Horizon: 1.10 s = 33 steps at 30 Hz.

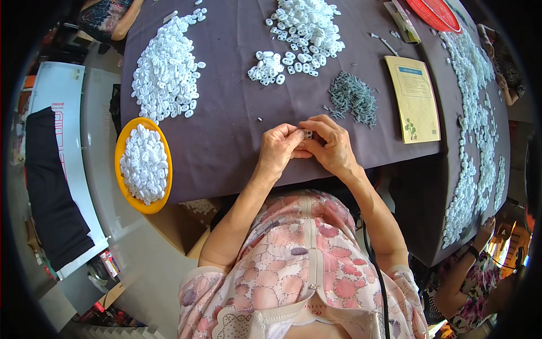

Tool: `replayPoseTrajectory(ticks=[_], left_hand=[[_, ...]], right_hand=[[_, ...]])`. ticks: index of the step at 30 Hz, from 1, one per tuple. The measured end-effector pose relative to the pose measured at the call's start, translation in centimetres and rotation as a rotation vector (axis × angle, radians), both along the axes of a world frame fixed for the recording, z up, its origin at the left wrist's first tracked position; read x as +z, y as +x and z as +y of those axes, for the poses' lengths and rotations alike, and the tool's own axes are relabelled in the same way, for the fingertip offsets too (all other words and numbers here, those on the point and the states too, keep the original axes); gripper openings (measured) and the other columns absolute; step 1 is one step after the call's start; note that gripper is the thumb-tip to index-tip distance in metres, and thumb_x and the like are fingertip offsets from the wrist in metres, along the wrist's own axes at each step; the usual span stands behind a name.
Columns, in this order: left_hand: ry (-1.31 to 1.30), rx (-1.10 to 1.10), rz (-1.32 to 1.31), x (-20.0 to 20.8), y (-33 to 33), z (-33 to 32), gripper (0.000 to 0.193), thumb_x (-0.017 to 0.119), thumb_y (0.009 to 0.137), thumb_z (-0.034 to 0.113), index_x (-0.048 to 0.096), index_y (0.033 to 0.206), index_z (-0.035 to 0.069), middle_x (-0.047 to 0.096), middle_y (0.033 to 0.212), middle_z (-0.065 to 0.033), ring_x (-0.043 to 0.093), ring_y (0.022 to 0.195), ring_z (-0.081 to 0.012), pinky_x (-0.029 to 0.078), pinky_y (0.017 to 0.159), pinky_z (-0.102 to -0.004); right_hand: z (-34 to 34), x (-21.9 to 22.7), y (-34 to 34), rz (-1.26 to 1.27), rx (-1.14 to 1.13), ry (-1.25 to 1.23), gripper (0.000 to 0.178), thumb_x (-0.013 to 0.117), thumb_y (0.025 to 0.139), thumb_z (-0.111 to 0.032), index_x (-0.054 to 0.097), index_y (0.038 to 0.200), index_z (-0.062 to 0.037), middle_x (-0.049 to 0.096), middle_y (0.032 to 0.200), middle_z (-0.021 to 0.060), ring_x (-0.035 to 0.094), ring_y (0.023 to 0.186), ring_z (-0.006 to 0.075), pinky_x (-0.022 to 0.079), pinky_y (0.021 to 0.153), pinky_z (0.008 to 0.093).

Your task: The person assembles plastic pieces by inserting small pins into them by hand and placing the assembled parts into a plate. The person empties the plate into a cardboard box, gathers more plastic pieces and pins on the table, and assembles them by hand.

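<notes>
Close to the table's near edge, my left hand (279,148) and my right hand (334,146) meet with fingertips pinched together. Between them is a small white plastic piece (308,134) with dark holes, mostly covered by my fingers. Just beyond my right hand lies a heap of small grey-green screw-like pegs (353,97). Farther off sit a little cluster of white oval two-holed pieces (266,68) and a bigger pile of white pieces (307,28). Whether a peg is also in my fingers is hidden.
A tall heap of white pieces (165,70) spreads at the left. A yellow bowl (119,161) full of them stands at the left edge. Rightward lie a yellow booklet (416,101), a red basket (433,14) and more white pieces (471,107). Other people sit around the table.
</notes>
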<state>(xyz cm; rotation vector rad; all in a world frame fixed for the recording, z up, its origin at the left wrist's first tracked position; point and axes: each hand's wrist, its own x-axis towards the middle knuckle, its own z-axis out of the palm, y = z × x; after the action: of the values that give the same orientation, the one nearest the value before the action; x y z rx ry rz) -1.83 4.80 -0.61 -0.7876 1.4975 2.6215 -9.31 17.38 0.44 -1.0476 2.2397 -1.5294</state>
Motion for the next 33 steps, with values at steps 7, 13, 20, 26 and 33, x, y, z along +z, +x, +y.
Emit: replayPoseTrajectory(ticks=[7, 13, 20, 26, 33], left_hand=[[-0.034, -0.056, -0.036, 0.2, 0.0, -0.3, 0.013, 0.051, 0.089, 0.01, 0.057, 0.088, -0.001, 0.061, 0.08, -0.0095, 0.064, 0.071, -0.0164, 0.058, 0.062, -0.0306], [0.014, -0.09, -0.032, 0.1, -0.2, -0.7, 0.013, 0.05, 0.089, 0.01, 0.056, 0.086, -0.001, 0.061, 0.079, -0.0098, 0.064, 0.07, -0.0169, 0.057, 0.064, -0.032], [0.034, -0.089, -0.063, 0.2, -0.2, -1.0, 0.011, 0.05, 0.088, 0.008, 0.056, 0.083, 0.0, 0.062, 0.079, -0.0104, 0.064, 0.072, -0.0175, 0.057, 0.065, -0.0321], [0.043, -0.097, -0.075, 0.7, -0.3, -1.0, 0.011, 0.052, 0.087, 0.008, 0.057, 0.08, 0.0, 0.062, 0.08, -0.0091, 0.064, 0.073, -0.0164, 0.057, 0.067, -0.0312], [0.029, -0.018, 0.018, -0.5, 0.6, -0.1, 0.013, 0.051, 0.089, 0.01, 0.057, 0.086, -0.001, 0.061, 0.081, -0.008, 0.063, 0.074, -0.0146, 0.057, 0.066, -0.0291]], right_hand=[[0.4, -0.3, -0.2, -0.001, 0.036, 0.008, 0.024, 0.068, 0.068, -0.004, 0.061, 0.091, 0.001, 0.059, 0.086, 0.0109, 0.061, 0.069, 0.0239, 0.049, 0.06, 0.0298], [0.5, -1.2, -0.3, 0.084, 0.042, -0.054, 0.022, 0.066, 0.07, -0.001, 0.061, 0.091, 0.0005, 0.06, 0.086, 0.0108, 0.06, 0.069, 0.0218, 0.048, 0.06, 0.0287], [0.4, -1.4, -0.3, 0.103, 0.056, -0.047, 0.02, 0.064, 0.072, -0.001, 0.06, 0.092, -0.0004, 0.059, 0.086, 0.0119, 0.061, 0.072, 0.0255, 0.049, 0.061, 0.0303], [0.6, -1.3, -0.4, 0.176, 0.091, -0.049, 0.019, 0.064, 0.071, 0.0, 0.06, 0.09, -0.0007, 0.059, 0.086, 0.0119, 0.06, 0.07, 0.0255, 0.049, 0.061, 0.0303], [0.0, -0.6, 0.1, 0.121, 0.047, -0.043, 0.021, 0.064, 0.071, 0.001, 0.061, 0.092, -0.0002, 0.06, 0.085, 0.0102, 0.06, 0.069, 0.0208, 0.048, 0.06, 0.0279]])
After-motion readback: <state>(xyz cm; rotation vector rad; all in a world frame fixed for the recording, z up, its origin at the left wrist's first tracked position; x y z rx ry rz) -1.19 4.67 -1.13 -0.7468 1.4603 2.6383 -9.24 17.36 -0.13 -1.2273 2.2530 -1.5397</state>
